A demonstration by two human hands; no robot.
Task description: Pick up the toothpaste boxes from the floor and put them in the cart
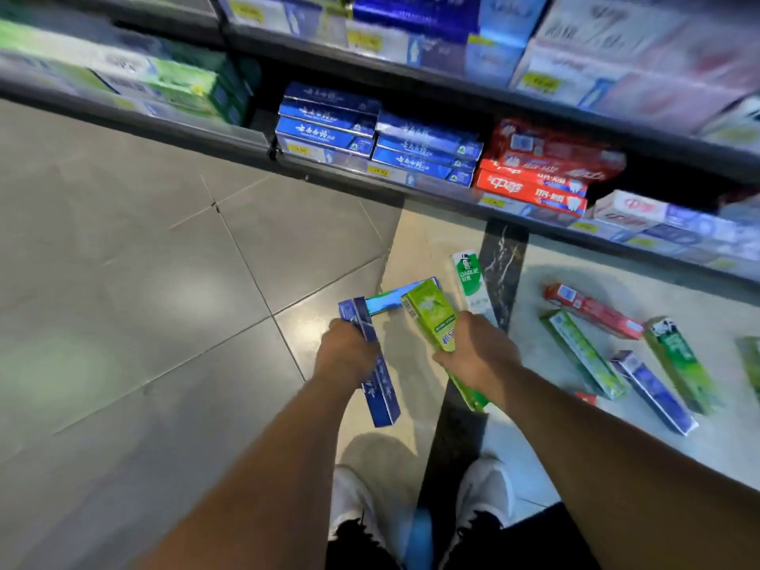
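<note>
My left hand grips a dark blue toothpaste box held upright above the floor. My right hand grips a light green toothpaste box, tilted. Behind them a shiny blue box and a white-green Darlie box lie on the floor. To the right on the pale tiles lie a red box, a green box, a blue box and a dark green box. No cart is in view.
Store shelves run along the back, stacked with blue, red, green and white toothpaste boxes. Grey floor tiles spread to the left. My white shoes stand below my arms near a dark marble strip.
</note>
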